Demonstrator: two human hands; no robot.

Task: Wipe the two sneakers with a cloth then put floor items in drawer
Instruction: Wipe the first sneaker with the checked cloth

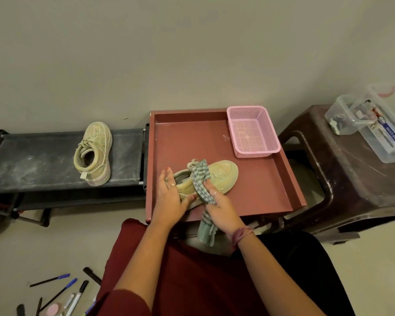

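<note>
Sneaker lies by drawer's near edge, cloth across it.

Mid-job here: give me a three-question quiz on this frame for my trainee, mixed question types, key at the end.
1. True or false: the second sneaker lies inside the red drawer.
2. Which hand grips the striped cloth? A) left hand B) right hand C) neither
3. Fill in: the pink basket sits in the drawer's far ____ corner.

Key
1. False: it rests on the black shoe rack; only the sneaker being wiped is in the drawer.
2. B. The left hand steadies that sneaker at its heel.
3. Right.
</note>
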